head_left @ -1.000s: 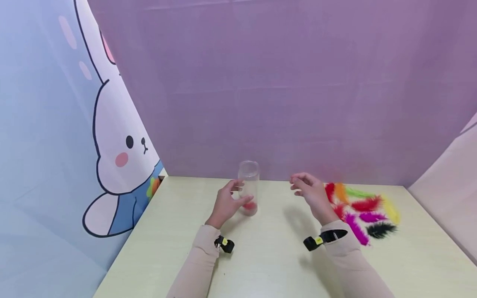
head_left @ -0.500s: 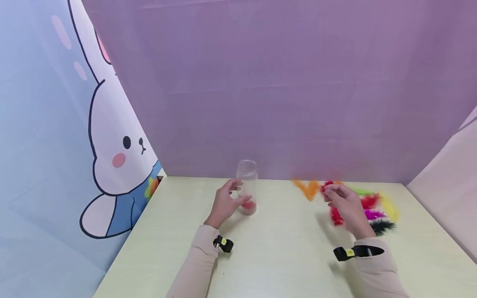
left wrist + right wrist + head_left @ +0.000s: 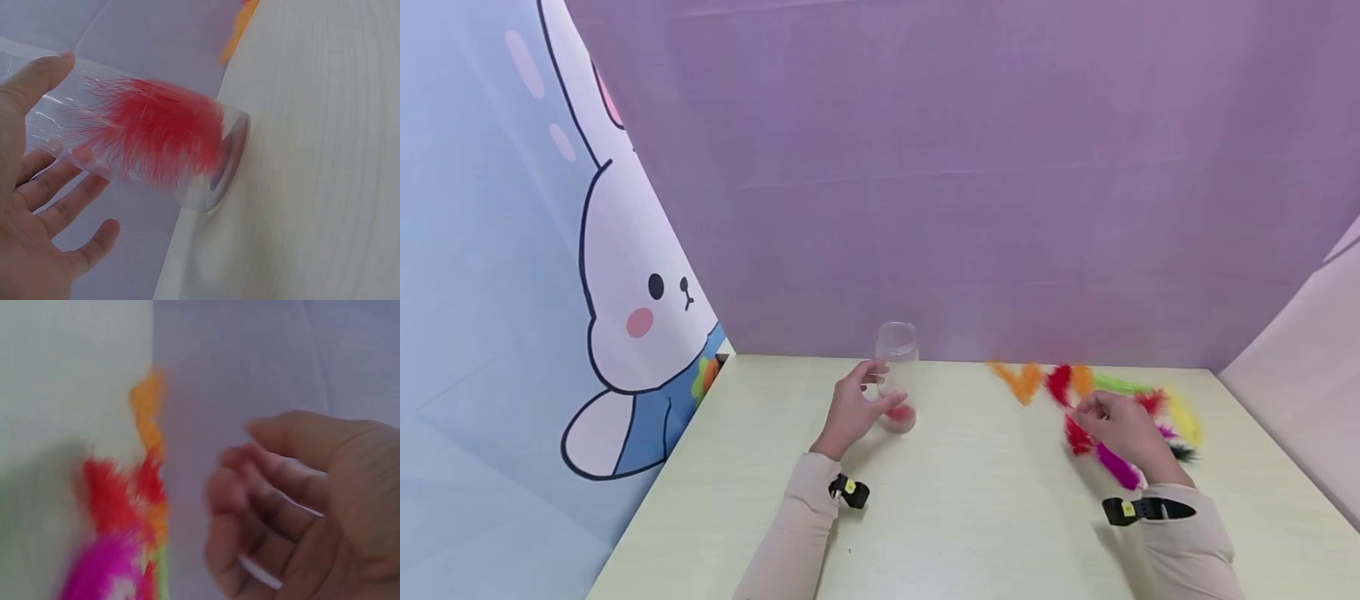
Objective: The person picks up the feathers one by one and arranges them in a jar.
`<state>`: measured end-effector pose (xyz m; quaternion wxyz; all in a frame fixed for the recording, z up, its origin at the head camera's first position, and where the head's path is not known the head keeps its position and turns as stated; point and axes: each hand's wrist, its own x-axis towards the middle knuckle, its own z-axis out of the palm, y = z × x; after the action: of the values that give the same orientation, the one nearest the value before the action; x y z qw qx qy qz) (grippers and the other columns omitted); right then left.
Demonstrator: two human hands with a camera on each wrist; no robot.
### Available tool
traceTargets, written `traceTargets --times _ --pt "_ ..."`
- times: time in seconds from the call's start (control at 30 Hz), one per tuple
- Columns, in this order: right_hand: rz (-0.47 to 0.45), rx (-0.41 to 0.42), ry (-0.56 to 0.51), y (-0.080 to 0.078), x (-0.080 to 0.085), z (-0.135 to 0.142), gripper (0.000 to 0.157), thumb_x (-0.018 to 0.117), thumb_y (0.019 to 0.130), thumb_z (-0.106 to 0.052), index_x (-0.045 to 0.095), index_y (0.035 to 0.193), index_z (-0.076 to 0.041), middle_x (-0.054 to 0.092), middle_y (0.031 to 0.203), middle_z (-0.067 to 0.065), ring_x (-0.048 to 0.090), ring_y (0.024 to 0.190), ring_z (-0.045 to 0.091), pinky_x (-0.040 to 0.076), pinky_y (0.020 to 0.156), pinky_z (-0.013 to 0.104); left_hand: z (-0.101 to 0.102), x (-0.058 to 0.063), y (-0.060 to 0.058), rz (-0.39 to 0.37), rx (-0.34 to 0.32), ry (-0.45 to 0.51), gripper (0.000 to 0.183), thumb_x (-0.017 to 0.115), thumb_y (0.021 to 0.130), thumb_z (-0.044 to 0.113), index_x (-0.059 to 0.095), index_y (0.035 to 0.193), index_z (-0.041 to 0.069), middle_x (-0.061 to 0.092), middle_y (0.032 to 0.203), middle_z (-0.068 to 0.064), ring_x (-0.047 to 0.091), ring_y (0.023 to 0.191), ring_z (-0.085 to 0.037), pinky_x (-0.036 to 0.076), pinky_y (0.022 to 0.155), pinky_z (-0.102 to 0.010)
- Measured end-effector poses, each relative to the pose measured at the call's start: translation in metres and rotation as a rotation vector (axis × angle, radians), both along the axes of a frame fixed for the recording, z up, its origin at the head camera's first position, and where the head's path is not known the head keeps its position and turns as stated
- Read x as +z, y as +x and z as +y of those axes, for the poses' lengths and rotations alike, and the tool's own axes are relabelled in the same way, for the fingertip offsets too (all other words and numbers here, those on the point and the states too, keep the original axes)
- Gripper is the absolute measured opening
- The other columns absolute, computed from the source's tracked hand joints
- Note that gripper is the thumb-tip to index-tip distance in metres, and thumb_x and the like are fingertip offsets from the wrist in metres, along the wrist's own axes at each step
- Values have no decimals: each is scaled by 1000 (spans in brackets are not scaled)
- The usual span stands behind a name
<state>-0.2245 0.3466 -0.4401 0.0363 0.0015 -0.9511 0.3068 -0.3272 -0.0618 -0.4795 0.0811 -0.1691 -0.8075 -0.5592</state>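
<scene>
My left hand (image 3: pixel 852 407) rests round a tall clear jar (image 3: pixel 898 379) standing upright on the table, thumb on one side and fingertips on the other. Inside its bottom lies a fluffy red feather (image 3: pixel 169 128), seen plainly in the left wrist view. My right hand (image 3: pixel 1123 429) hovers over the loose feathers at the right, with fingers loosely curled. In the right wrist view nothing shows between thumb and fingers. Under and beside it lie a red feather (image 3: pixel 1078 436), a magenta feather (image 3: pixel 1116 467) and another red feather (image 3: pixel 1058 385); the hand hides part of the group.
Orange feathers (image 3: pixel 1024 385) lie along the back edge between jar and right hand. A green feather (image 3: pixel 1120 384), a yellow feather (image 3: pixel 1186 421) and a dark feather (image 3: pixel 1183 453) spread to the right. A purple cloth (image 3: pixel 962 208) rises behind the table (image 3: pixel 970 517).
My right hand has moved right and slightly down, from between the jar and the feathers to over them, uncovering the orange feathers. My left hand and the jar stay in place.
</scene>
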Motion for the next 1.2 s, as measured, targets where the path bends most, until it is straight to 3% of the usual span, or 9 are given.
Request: traceTargets --times 0.1,0.23,0.4,0.67,0.93,1.2 --pt "-76 54 53 0 -6 2 13 72 95 -19 66 97 -8 66 83 4 57 72 18 48 64 31 0 0 0 -3 0 3 65 88 80 35 61 136 17 70 126 -2 65 118 -25 45 109 -58" --pt "-130 112 79 1 -14 2 18 78 89 -16 62 93 -8 63 78 1 56 70 16 47 64 28 -1 0 0 -8 0 7 67 88 80 35 61 137 15 70 126 -2 65 118 -25 44 109 -58" --pt "-148 109 107 -1 -22 0 25 82 83 -14 61 94 -6 59 79 2 54 67 16 45 63 28 -2 -1 -1 -12 -1 7 68 88 80 36 61 137 11 70 126 -2 65 118 -25 44 109 -58" --pt "-122 96 174 -7 -32 -1 24 82 80 -11 61 89 -7 57 81 2 52 75 20 44 68 32 -2 -1 -1 -12 0 3 63 88 80 35 62 134 18 70 126 -2 65 118 -26 45 109 -58" --pt "-49 88 201 -10 -38 -2 10 75 82 -7 66 82 -11 61 81 1 53 75 18 48 69 34 -1 0 -1 -12 3 1 63 89 79 35 62 134 18 70 125 -1 65 118 -25 45 109 -57" --pt "-2 91 203 -11 -40 -1 15 69 82 -3 65 73 -14 58 77 0 50 71 17 43 66 32 -1 0 0 -15 7 -10 63 88 80 36 62 134 18 70 126 -1 65 118 -25 45 108 -57"
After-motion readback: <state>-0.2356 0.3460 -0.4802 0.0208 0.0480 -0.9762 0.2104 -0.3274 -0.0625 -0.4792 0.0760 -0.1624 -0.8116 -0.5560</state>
